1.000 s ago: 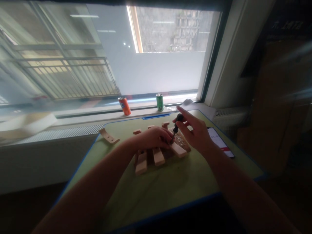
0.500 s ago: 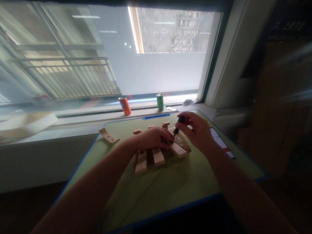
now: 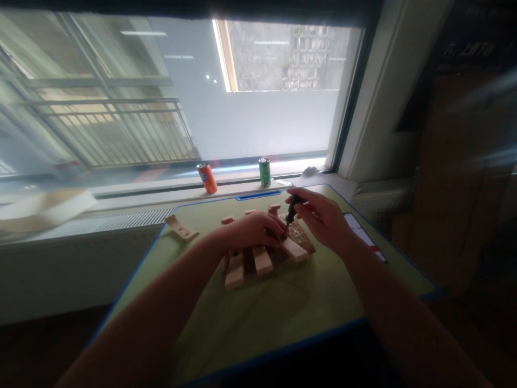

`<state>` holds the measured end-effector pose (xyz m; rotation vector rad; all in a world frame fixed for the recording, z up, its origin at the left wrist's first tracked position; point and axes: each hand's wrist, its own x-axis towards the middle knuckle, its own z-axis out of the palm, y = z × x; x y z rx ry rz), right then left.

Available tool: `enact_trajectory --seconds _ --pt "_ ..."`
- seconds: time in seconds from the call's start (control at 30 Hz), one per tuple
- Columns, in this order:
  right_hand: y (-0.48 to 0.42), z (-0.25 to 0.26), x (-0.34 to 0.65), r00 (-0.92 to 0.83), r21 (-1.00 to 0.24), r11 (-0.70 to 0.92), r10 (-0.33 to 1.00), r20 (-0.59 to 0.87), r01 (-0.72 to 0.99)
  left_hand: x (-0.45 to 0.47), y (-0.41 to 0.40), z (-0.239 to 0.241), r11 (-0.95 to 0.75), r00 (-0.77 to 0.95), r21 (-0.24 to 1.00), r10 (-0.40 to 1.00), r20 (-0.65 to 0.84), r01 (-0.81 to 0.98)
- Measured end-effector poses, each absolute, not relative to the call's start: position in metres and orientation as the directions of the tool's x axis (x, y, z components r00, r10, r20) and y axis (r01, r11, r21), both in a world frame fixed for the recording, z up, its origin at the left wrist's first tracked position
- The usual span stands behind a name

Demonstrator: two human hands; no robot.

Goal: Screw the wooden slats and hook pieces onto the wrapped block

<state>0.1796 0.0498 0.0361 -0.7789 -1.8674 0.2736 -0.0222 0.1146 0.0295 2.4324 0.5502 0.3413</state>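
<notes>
Right hand (image 3: 321,215) grips screwdriver (image 3: 293,208); left hand (image 3: 253,228) at wooden strip (image 3: 295,250).

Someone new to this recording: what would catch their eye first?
Probably the bright window filling the upper part of the view, with an orange can and a green can on the sill below. Next, near the middle, the dark screwdriver in the right hand, slanting down beside the left hand, among pale wood pieces on the table.
</notes>
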Motion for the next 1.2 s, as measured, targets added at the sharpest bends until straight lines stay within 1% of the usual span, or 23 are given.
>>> enact_trajectory --seconds 0.07,0.13,0.23,0.33,0.4,0.5,0.57,0.63,0.73,0.8,0.87,0.97,1.1,1.2 --pt "0.0517 0.0348 0.1788 -0.155 -0.524 0.734 0.633 0.759 0.433 -0.0225 0.1152 0.0287 -0.729 0.882 0.616 0.457 0.114 0.299" --pt "0.0539 0.0335 0.1774 -0.100 -0.486 0.716 0.606 0.789 0.501 -0.0228 0.1159 0.0277 -0.724 0.882 0.633 0.451 0.133 0.274" --pt "0.0556 0.0327 0.1760 -0.162 -0.385 0.733 0.552 0.818 0.561 -0.0229 0.1168 0.0266 -0.718 0.887 0.648 0.441 0.140 0.254" --pt "0.0548 0.0321 0.1773 -0.247 -0.322 0.789 0.502 0.829 0.524 -0.0231 0.1168 0.0271 -0.724 0.889 0.632 0.442 0.120 0.275" --pt "0.0539 0.0315 0.1797 -0.280 -0.342 0.817 0.502 0.818 0.464 -0.0232 0.1165 0.0278 -0.725 0.885 0.625 0.452 0.114 0.290" --pt "0.0539 0.0315 0.1837 -0.303 -0.435 0.805 0.566 0.767 0.403 -0.0231 0.1164 0.0283 -0.724 0.889 0.625 0.447 0.103 0.292" --pt "0.0549 0.0324 0.1848 -0.264 -0.498 0.757 0.629 0.732 0.424 -0.0230 0.1168 0.0279 -0.718 0.894 0.636 0.437 0.096 0.283" --pt "0.0561 0.0332 0.1839 -0.186 -0.522 0.708 0.661 0.727 0.476 -0.0228 0.1172 0.0273 -0.704 0.894 0.651 0.440 0.086 0.284" --pt "0.0576 0.0326 0.1798 -0.113 -0.478 0.685 0.628 0.770 0.550 -0.0228 0.1168 0.0273 -0.685 0.884 0.662 0.461 0.072 0.304" --pt "0.0579 0.0311 0.1772 -0.151 -0.424 0.710 0.592 0.792 0.562 -0.0227 0.1157 0.0281 -0.691 0.881 0.651 0.467 0.071 0.313" --pt "0.0573 0.0295 0.1756 -0.222 -0.391 0.753 0.567 0.793 0.529 -0.0228 0.1146 0.0292 -0.698 0.882 0.641 0.467 0.069 0.319" --pt "0.0552 0.0288 0.1759 -0.265 -0.421 0.774 0.580 0.770 0.472 -0.0230 0.1139 0.0297 -0.685 0.876 0.653 0.478 0.069 0.323" --pt "0.0548 0.0290 0.1790 -0.243 -0.417 0.748 0.594 0.767 0.516 -0.0224 0.1151 0.0295 -0.679 0.873 0.660 0.482 0.072 0.320" --pt "0.0581 0.0266 0.1812 -0.232 -0.438 0.758 0.593 0.771 0.483 -0.0222 0.1138 0.0318 -0.668 0.874 0.666 0.484 0.049 0.332"
